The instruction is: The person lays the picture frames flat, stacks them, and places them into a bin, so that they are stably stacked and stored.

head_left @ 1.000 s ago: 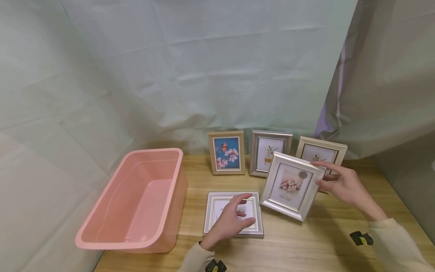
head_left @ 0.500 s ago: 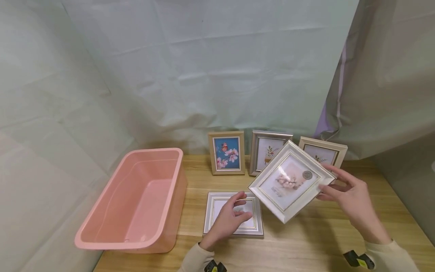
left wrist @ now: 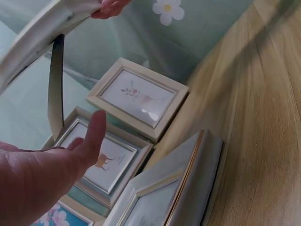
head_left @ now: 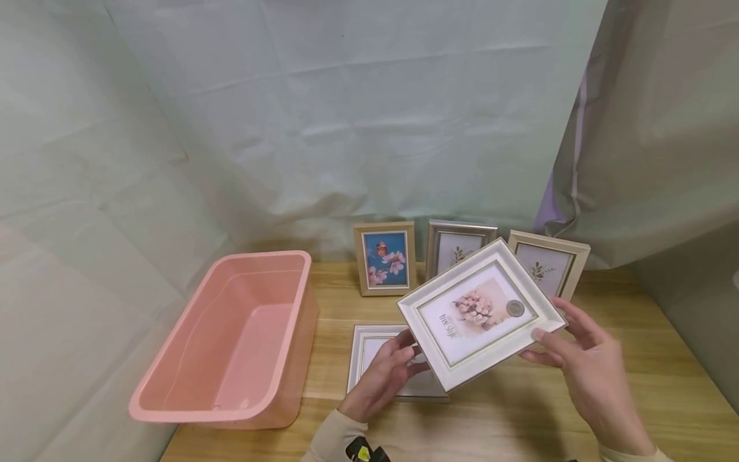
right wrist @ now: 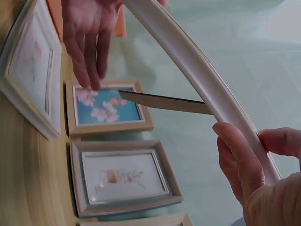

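My right hand [head_left: 594, 372] pinches a white picture frame [head_left: 522, 330] by its right corner, thumb on the front and fingers behind. The frame is held tilted above the table, its flower print facing up. In the right wrist view, the stand [right wrist: 164, 103] juts from the back of this frame. My left hand [head_left: 381, 375] is at the frame's lower left edge, partly behind it, and its fingers look fairly straight in the right wrist view [right wrist: 91, 42]. Whether it touches the edge is unclear. Beneath the left hand, a silver-white picture frame [head_left: 355, 359] lies flat.
Along the back stand a tan frame with a blue flower picture [head_left: 362, 260], a grey-brown frame [head_left: 433, 250] partly covered by the held one, and a beige frame [head_left: 568, 276]. A pink plastic tub [head_left: 294, 333] stands left on the wooden table [head_left: 652, 333]. Cloth hangs behind.
The right hand has turned the white frame from nearly upright to a flatter tilt and brought it left. The left hand has shifted slightly to meet its left edge.
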The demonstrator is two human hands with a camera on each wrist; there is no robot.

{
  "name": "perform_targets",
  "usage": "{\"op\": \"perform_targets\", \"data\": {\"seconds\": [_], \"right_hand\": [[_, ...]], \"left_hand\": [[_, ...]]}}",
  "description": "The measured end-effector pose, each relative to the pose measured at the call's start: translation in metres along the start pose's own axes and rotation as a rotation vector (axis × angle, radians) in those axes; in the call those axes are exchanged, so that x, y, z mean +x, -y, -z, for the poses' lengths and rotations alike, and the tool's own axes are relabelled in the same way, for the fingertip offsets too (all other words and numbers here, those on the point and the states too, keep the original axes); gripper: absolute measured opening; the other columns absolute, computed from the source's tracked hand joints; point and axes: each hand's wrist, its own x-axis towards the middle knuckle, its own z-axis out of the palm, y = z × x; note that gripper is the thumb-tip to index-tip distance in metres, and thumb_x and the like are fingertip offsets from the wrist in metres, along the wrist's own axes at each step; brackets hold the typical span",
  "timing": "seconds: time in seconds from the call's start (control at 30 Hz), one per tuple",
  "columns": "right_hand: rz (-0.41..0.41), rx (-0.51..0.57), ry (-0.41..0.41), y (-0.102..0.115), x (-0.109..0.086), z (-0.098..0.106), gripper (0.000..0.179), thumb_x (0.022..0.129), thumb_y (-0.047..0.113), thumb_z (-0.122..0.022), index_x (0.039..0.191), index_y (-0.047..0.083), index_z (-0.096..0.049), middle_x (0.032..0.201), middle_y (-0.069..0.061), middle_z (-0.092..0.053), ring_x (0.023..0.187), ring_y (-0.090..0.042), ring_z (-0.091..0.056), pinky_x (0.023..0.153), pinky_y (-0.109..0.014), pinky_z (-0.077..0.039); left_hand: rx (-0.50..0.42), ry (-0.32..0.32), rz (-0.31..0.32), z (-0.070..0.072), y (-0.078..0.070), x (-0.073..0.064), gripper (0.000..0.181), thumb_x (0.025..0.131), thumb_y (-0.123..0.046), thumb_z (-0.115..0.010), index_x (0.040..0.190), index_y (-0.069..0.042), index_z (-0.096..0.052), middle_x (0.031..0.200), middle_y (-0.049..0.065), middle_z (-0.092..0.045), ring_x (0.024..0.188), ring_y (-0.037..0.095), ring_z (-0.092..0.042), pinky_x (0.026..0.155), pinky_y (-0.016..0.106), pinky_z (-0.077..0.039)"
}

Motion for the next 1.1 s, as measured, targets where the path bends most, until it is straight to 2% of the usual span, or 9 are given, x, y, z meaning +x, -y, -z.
{"op": "perform_targets", "data": {"seconds": [0.27, 0.43, 0.5, 0.57, 0.7, 0.83, 1.1], "right_hand": [[-0.081, 0.020, -0.020, -0.010, -0.009, -0.005, 0.061, 0.097, -0.018, -0.065, 0.143, 0.021, -0.067, 0.126, 0.002, -0.070, 0.097, -0.020, -0.081, 0.077, -0.042, -0.069], [-0.097, 0.009, -0.036, -0.014, -0.010, -0.006, 0.061, 0.097, -0.017, -0.066, 0.142, 0.023, -0.069, 0.127, 0.004, -0.071, 0.098, -0.019, -0.081, 0.077, -0.040, -0.069], [-0.097, 0.006, -0.048, -0.016, -0.011, -0.006, 0.060, 0.096, -0.017, -0.067, 0.141, 0.023, -0.069, 0.127, 0.004, -0.070, 0.098, -0.018, -0.081, 0.076, -0.040, -0.069], [-0.097, 0.010, -0.058, -0.017, -0.011, -0.007, 0.061, 0.096, -0.018, -0.067, 0.141, 0.022, -0.070, 0.128, 0.004, -0.069, 0.098, -0.019, -0.081, 0.076, -0.040, -0.069], [-0.082, 0.043, -0.072, -0.024, -0.013, -0.008, 0.061, 0.095, -0.020, -0.066, 0.139, 0.021, -0.072, 0.128, 0.004, -0.069, 0.094, -0.020, -0.082, 0.074, -0.040, -0.069], [-0.066, 0.079, -0.081, -0.030, -0.014, -0.010, 0.059, 0.094, -0.022, -0.066, 0.135, 0.020, -0.074, 0.128, 0.004, -0.070, 0.090, -0.021, -0.082, 0.072, -0.041, -0.069], [-0.077, 0.048, -0.094, -0.039, -0.014, -0.018, 0.058, 0.095, -0.019, -0.068, 0.143, 0.014, -0.070, 0.125, 0.002, -0.070, 0.091, -0.019, -0.081, 0.073, -0.040, -0.069]], "left_hand": [[0.009, -0.026, -0.011, 0.001, -0.004, -0.005, 0.087, 0.101, -0.028, -0.062, 0.166, 0.013, -0.021, 0.145, -0.001, -0.057, 0.129, 0.007, -0.061, 0.111, 0.027, -0.053], [0.046, -0.087, -0.048, 0.000, -0.003, -0.007, 0.083, 0.101, -0.023, -0.065, 0.165, 0.012, -0.026, 0.144, -0.002, -0.061, 0.127, 0.009, -0.062, 0.108, 0.026, -0.056], [0.098, -0.127, -0.079, 0.000, -0.002, -0.008, 0.082, 0.101, -0.022, -0.068, 0.165, 0.012, -0.028, 0.147, 0.004, -0.061, 0.129, 0.010, -0.061, 0.107, 0.025, -0.056], [0.175, -0.175, -0.111, 0.000, -0.001, -0.009, 0.085, 0.101, -0.024, -0.072, 0.164, 0.013, -0.029, 0.152, 0.017, -0.059, 0.132, 0.012, -0.059, 0.106, 0.021, -0.056], [0.300, -0.271, -0.183, -0.001, 0.001, -0.010, 0.086, 0.098, -0.019, -0.078, 0.163, 0.013, -0.032, 0.156, 0.036, -0.050, 0.132, 0.013, -0.058, 0.102, 0.018, -0.057], [0.309, -0.334, -0.247, -0.004, 0.002, -0.011, 0.085, 0.093, -0.008, -0.080, 0.161, 0.012, -0.033, 0.156, 0.038, -0.048, 0.127, 0.008, -0.060, 0.102, 0.021, -0.056], [0.303, -0.411, -0.313, -0.009, 0.002, -0.018, 0.077, 0.088, 0.004, -0.080, 0.152, 0.012, -0.037, 0.151, 0.037, -0.050, 0.124, 0.008, -0.063, 0.100, 0.023, -0.059]]}}
